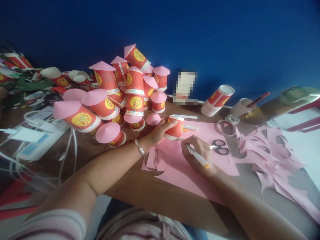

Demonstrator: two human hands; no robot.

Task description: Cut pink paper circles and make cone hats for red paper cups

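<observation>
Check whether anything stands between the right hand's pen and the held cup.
Nothing visible does. The right hand holds the pen close to the lower edge of the cup, gripped by the left hand. The scissors lie farther right, out of the way.

On my feed the light is soft and dim, palest along the right edge, with the blue wall (160, 30) darkening at its far corners. I see shade across the near pink sheet (175, 160), a glint on the bracelet (141, 151), blurred, stretched edges, and one blocky pixelated patch (185, 86).
</observation>
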